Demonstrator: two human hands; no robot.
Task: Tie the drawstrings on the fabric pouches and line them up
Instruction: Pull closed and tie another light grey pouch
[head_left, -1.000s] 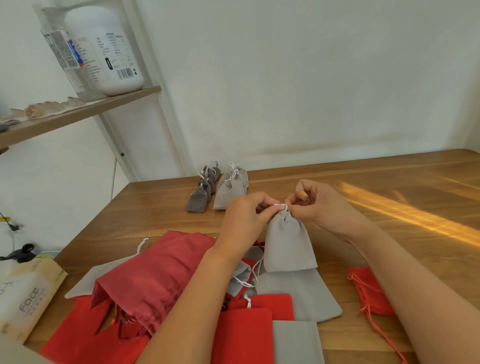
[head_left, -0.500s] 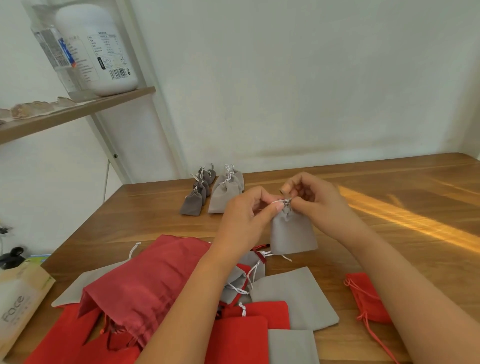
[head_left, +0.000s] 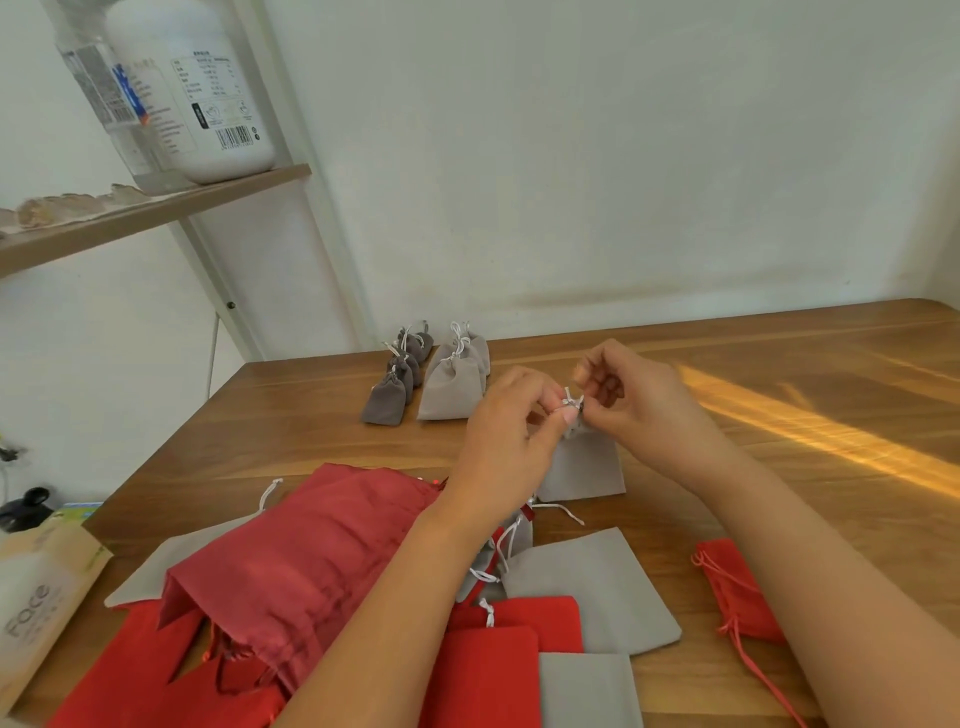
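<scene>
Grey pouch (head_left: 582, 467). Just below both hands. Looks soft, light and floppy. Left hand (head_left: 504, 441), right hand (head_left: 639, 400): fingers curled, pinching the thin strings (head_left: 570, 399) at its top. Best grabbed there, not by the cloth.

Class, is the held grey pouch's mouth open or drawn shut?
Drawn shut: the grey pouch narrows to a gathered neck where left hand and right hand pinch its drawstring.

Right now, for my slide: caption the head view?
Left hand and right hand tie the drawstring of a grey pouch; finished pouches sit lined up behind.
</scene>
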